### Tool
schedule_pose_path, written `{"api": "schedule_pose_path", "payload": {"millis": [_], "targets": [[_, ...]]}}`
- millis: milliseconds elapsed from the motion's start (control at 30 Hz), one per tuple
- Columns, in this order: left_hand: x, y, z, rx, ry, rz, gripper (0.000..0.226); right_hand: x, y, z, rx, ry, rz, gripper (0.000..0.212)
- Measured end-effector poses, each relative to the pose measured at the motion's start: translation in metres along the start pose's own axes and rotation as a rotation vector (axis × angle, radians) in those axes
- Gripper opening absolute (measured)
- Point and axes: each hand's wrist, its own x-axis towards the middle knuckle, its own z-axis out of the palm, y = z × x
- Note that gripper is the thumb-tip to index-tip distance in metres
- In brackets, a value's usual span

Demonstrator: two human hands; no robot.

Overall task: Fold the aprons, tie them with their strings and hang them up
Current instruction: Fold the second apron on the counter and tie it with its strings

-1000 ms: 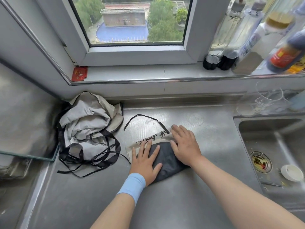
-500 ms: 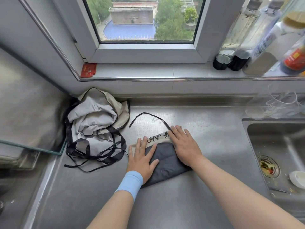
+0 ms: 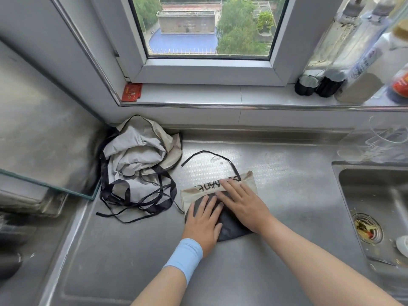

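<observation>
A small folded apron of beige cloth with black lettering and a dark grey panel (image 3: 249, 181) lies on the stainless steel counter (image 3: 293, 208), long axis running left to right, directly under both hands; the left hand (image 3: 204, 220) and right hand (image 3: 241, 203) press flat on it, fingers spread and straight, pinching nothing; its thin black string (image 3: 207, 153) arcs away beyond the fingertips toward the window, rooted beside the right hand, so that hand seems best placed to gather it; one folded apron, one loose string showing, one crumpled grey-and-beige heap with black straps (image 3: 136, 155) to the left, its apron count unclear.
</observation>
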Motion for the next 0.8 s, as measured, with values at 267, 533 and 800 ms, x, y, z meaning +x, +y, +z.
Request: {"api": "schedule_pose_path", "payload": {"millis": [267, 533, 800], "targets": [[-0.011, -0.013, -0.011, -0.048, 0.007, 0.025, 0.054, -0.047, -0.006, -0.03, 0.209, -0.262, -0.03, 0.057], [-0.043, -0.021, -0.027, -0.04, 0.018, -0.067, 0.082, -0.054, -0.016, -0.037, 0.296, -0.297, 0.189, 0.049], [-0.048, -0.033, -0.047, -0.541, 0.011, -0.237, 0.012, -0.06, -0.011, -0.056, 0.509, -0.243, 0.487, 0.016]]}}
